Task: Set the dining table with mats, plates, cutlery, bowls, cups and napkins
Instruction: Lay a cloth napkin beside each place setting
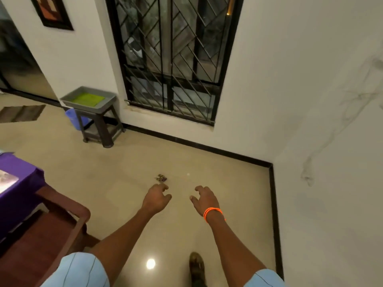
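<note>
- Right of the bench (pixel 18 168), I held my left hand (pixel 156 198) and right hand (pixel 205 200) out, fingers loosely curled, gripping nothing.
- Facing away from the bench, I risked clipping the chair (pixel 62 220) when turning back.

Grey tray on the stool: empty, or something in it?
Not empty. The grey tray on the dark stool holds something flat and bright green covering much of its floor; what it is, cannot tell.
</note>
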